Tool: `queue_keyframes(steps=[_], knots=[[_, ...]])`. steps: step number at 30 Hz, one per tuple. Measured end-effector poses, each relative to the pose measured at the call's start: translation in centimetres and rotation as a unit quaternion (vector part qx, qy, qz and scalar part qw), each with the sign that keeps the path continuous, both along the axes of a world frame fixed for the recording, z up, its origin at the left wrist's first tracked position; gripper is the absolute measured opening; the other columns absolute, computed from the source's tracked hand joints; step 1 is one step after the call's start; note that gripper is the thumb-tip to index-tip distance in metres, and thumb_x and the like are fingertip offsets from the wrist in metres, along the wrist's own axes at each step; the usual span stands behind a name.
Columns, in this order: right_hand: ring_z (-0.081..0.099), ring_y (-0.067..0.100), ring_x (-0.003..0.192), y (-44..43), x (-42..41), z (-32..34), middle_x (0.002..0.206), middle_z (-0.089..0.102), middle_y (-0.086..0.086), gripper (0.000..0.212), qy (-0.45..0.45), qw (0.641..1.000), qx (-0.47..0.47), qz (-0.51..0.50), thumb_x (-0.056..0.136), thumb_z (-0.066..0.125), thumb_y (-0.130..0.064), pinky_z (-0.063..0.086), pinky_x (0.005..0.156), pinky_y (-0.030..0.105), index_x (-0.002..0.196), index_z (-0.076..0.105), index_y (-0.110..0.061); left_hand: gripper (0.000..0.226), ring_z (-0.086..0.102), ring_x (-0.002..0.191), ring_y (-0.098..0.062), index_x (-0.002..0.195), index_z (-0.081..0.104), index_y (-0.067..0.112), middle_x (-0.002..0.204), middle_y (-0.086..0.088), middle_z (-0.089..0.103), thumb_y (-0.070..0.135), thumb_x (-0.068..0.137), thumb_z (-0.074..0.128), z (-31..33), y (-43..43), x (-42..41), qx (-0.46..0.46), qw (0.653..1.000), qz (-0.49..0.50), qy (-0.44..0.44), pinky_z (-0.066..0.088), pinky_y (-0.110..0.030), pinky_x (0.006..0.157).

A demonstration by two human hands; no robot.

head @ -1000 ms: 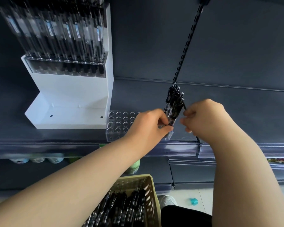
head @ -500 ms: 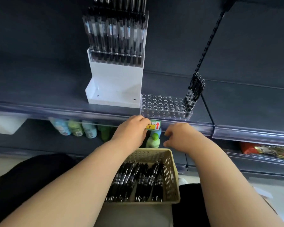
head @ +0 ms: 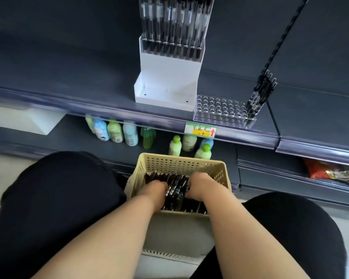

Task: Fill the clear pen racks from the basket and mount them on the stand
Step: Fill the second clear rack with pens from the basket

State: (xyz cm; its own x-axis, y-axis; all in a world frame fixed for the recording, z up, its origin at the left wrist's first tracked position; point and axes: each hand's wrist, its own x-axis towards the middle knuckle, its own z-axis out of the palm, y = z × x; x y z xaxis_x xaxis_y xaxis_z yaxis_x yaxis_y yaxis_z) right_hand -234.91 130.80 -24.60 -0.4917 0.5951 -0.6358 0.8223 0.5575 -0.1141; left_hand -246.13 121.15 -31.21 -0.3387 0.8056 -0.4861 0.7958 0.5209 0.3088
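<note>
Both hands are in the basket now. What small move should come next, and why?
Probably gather a small bunch of pens with the left hand and right hand and lift it from the basket. The clear rack on the shelf is filled only at its right end; most of its holes stand empty.

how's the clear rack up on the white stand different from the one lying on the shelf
The mounted rack sits up on the white stand, packed full; the shelf rack lies beside the stand, holding pens only at its right end, most holes empty. Both are clear plastic.
</note>
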Motion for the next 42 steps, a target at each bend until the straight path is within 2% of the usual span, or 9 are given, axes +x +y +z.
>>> queue_keyframes(steps=[4,9,13,17,21,29,33,38,42], knots=[[0.055,0.027,0.108,-0.3,-0.8,-3.1,0.117,0.057,0.012,0.03,0.0,0.999,-0.026,-0.024,0.093,0.049,-0.019,0.045,0.088,0.031,0.117,0.058,-0.004,0.038,0.056,0.11,-0.023,0.117,0.059,0.021,0.121,-0.005,0.058,0.001,0.087,0.048,-0.9,1.3,-0.1,0.009,0.998,0.063,-0.028,0.045,-0.03,0.093],[0.061,0.028,0.105,0.5,-1.5,-6.8,0.115,0.064,0.016,0.026,0.054,0.978,-0.089,-0.178,0.093,0.05,-0.015,0.05,0.091,0.032,0.112,0.06,0.0,0.032,0.057,0.11,-0.024,0.116,0.061,0.018,0.118,-0.006,0.062,0.005,0.089,0.05,-2.6,3.0,0.5,0.012,0.987,0.144,-0.064,0.043,-0.028,0.092],[0.059,0.022,0.057,0.7,-2.1,-8.8,0.094,0.069,0.016,0.027,0.088,0.94,-0.148,-0.295,0.089,0.058,-0.025,0.05,0.053,0.028,0.097,0.063,0.0,0.027,0.057,0.112,-0.027,0.113,0.063,0.017,0.118,-0.008,0.063,0.013,0.09,0.05,-3.6,4.7,1.1,0.014,0.979,0.185,-0.086,0.044,-0.03,0.093],[0.063,0.025,0.071,1.5,-2.4,-10.0,0.082,0.068,0.012,0.027,0.089,0.929,-0.13,-0.335,0.087,0.058,-0.028,0.052,0.066,0.03,0.088,0.066,-0.002,0.03,0.054,0.115,-0.029,0.12,0.056,0.01,0.123,-0.011,0.059,0.024,0.094,0.049,-4.4,6.2,1.3,-0.003,0.974,0.211,-0.082,0.043,-0.034,0.094],[0.043,0.019,0.042,1.6,-2.5,-10.0,0.053,0.052,0.008,0.034,0.118,0.882,-0.189,-0.415,0.088,0.057,-0.025,0.035,0.043,0.023,0.06,0.053,-0.006,0.038,0.054,0.116,-0.03,0.121,0.056,0.009,0.125,-0.013,0.057,0.034,0.095,0.047,-4.8,6.8,1.2,-0.026,0.97,0.225,-0.087,0.043,-0.034,0.093],[0.037,0.014,0.034,0.7,-1.9,-8.6,0.047,0.049,0.006,0.03,0.174,0.84,-0.231,-0.46,0.086,0.056,-0.018,0.026,0.039,0.017,0.057,0.051,-0.008,0.03,0.055,0.107,-0.031,0.109,0.054,0.008,0.115,-0.013,0.058,0.033,0.095,0.047,-4.1,5.6,2.0,0.041,0.966,0.239,-0.092,0.041,-0.033,0.083],[0.047,0.02,0.046,0.7,-1.8,-6.4,0.057,0.056,0.007,0.024,0.246,0.846,-0.194,-0.431,0.089,0.05,-0.02,0.036,0.045,0.024,0.069,0.059,-0.011,0.021,0.058,0.096,-0.029,0.108,0.054,0.014,0.107,-0.01,0.064,0.028,0.093,0.049,-2.8,4.6,2.5,0.118,0.946,0.281,-0.111,0.038,-0.027,0.071],[0.063,0.025,0.094,0.3,-1.4,-3.6,0.102,0.068,0.009,0.03,0.332,0.864,-0.055,-0.375,0.092,0.051,-0.033,0.048,0.086,0.032,0.11,0.06,-0.011,0.031,0.06,0.102,-0.028,0.123,0.055,0.025,0.111,-0.006,0.067,0.025,0.092,0.049,0.4,4.4,3.0,0.237,0.92,0.283,-0.132,0.048,-0.032,0.083],[0.059,0.017,0.076,0.3,-0.7,0.4,0.091,0.064,0.0,0.025,0.441,0.834,0.013,-0.331,0.091,0.049,-0.018,0.041,0.059,0.021,0.117,0.047,-0.016,0.031,0.059,0.101,-0.023,0.122,0.056,0.027,0.114,-0.001,0.063,0.026,0.091,0.053,4.2,5.1,3.0,0.306,0.902,0.274,-0.132,0.049,-0.033,0.084]])
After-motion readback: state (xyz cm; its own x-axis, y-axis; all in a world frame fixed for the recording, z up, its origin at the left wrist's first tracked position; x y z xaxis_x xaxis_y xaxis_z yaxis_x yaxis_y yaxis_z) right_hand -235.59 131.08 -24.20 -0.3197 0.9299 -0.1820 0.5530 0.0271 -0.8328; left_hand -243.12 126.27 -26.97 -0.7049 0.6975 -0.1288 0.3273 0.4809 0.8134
